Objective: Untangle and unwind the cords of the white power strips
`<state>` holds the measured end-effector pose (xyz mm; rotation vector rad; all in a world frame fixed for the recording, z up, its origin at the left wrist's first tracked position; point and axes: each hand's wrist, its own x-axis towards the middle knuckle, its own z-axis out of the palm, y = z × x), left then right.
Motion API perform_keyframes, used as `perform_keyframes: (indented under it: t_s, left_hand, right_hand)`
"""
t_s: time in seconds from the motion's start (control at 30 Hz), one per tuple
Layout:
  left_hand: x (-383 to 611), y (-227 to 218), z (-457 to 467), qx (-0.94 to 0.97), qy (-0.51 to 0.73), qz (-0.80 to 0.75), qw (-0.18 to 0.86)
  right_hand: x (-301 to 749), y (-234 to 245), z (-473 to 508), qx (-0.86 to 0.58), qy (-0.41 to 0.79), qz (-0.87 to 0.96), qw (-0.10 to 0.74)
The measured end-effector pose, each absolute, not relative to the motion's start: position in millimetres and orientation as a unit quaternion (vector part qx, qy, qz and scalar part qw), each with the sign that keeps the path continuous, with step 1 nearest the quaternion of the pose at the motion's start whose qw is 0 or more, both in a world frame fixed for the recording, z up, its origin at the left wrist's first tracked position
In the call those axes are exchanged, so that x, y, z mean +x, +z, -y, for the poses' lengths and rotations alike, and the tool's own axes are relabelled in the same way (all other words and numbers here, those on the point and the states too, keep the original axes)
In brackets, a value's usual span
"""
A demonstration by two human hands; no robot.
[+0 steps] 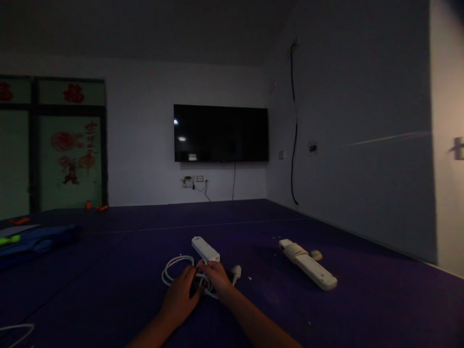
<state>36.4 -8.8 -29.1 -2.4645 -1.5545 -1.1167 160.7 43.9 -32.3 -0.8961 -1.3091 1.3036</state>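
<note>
Both my hands are together over a loosely looped white power cord (176,261) on the dark purple surface. My left hand (182,295) curls round the loops from the left, its fingertips partly hidden among them. From the right, my right hand (216,278) pinches the cord close to a white power strip (205,249), which lies just beyond the fingers. The cord's plug (236,273) rests right of my right wrist. Farther right lies a second power strip (313,267), cream-white, with its cord wound round one end and its plug (316,254) beside it.
Blue cloth (47,239) with a bright green item (10,239) lies at the left. Small orange things (102,208) sit near the door. Part of another white cord (18,327) shows at the lower left. A black cable (294,159) hangs down the right wall.
</note>
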Motion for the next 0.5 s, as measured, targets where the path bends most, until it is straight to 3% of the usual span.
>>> perform_keyframes:
  t_s: [0.5]
  left_hand:
    - [36.1,-30.1,8.4,-0.789,-0.361,0.498,0.012]
  right_hand:
    - [159.4,-37.0,-48.7,-0.366,0.541,0.552,0.518]
